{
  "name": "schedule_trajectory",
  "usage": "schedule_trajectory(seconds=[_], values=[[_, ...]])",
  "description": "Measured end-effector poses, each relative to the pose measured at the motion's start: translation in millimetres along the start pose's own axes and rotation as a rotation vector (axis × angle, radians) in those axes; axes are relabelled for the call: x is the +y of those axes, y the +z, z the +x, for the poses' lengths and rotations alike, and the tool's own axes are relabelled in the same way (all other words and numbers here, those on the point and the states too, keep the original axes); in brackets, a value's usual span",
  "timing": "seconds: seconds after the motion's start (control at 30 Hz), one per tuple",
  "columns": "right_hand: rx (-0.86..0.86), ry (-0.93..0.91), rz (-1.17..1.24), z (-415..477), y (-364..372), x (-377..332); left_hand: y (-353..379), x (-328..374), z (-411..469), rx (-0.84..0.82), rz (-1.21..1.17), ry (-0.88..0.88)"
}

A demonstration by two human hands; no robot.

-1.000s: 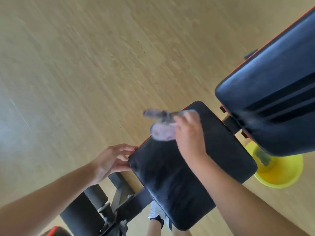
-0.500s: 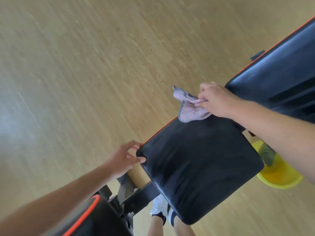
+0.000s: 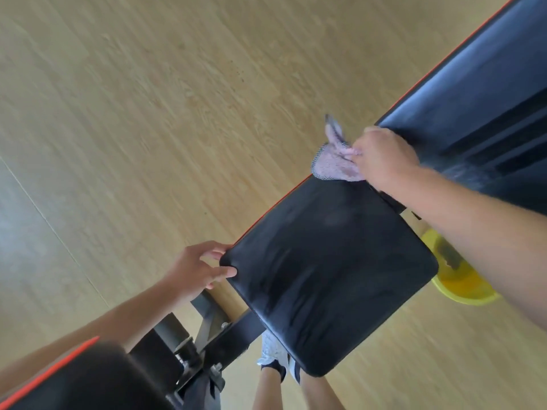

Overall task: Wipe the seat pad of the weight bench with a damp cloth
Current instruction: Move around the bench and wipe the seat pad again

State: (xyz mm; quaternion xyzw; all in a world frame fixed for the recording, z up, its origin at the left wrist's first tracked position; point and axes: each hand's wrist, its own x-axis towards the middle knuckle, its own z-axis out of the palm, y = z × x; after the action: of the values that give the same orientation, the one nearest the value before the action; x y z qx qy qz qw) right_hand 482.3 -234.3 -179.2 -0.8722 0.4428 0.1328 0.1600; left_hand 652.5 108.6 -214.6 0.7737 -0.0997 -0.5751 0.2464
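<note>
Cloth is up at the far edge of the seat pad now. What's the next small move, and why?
Probably press the cloth flat and draw the right hand down the seat pad toward its near end. The cloth sits bunched at the far edge by the backrest, the pad's top lies bare, and the left hand grips the near corner.

yellow basin [image 3: 465, 295] sits on wood floor [image 3: 148, 113].
</note>
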Motion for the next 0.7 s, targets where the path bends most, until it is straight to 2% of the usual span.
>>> schedule_trajectory(seconds=[0.17, 0.3, 0.4, 0.47, 0.57, 0.63, 0.7], values=[[0.017, 0.209, 0.261, -111.4, 26.7, 62.2, 0.1, -1.4, -0.8, 0.004, 0.027, 0.005], [-0.032, 0.407, 0.267, -182.9, 41.8, 111.6, -0.8, -2.4, 0.9, -0.008, 0.057, 0.012], [-0.02, 0.411, 0.348, -164.4, 38.8, 102.3, -1.4, -2.9, 2.5, -0.01, 0.084, 0.016], [0.03, 0.336, 0.38, -126.2, 37.8, 77.7, 0.3, -2.5, 2.6, -0.006, 0.099, 0.031], [0.016, 0.267, 0.393, -87.3, 33.1, 59.5, 1.0, -1.6, 2.0, -0.006, 0.104, 0.057], [0.001, 0.328, 0.361, -98.5, 37.2, 79.0, 0.8, -1.7, 1.8, -0.012, 0.108, 0.065], [0.044, 0.472, 0.353, -134.0, 46.4, 101.4, 0.4, -1.4, 1.4, -0.013, 0.117, 0.067]])
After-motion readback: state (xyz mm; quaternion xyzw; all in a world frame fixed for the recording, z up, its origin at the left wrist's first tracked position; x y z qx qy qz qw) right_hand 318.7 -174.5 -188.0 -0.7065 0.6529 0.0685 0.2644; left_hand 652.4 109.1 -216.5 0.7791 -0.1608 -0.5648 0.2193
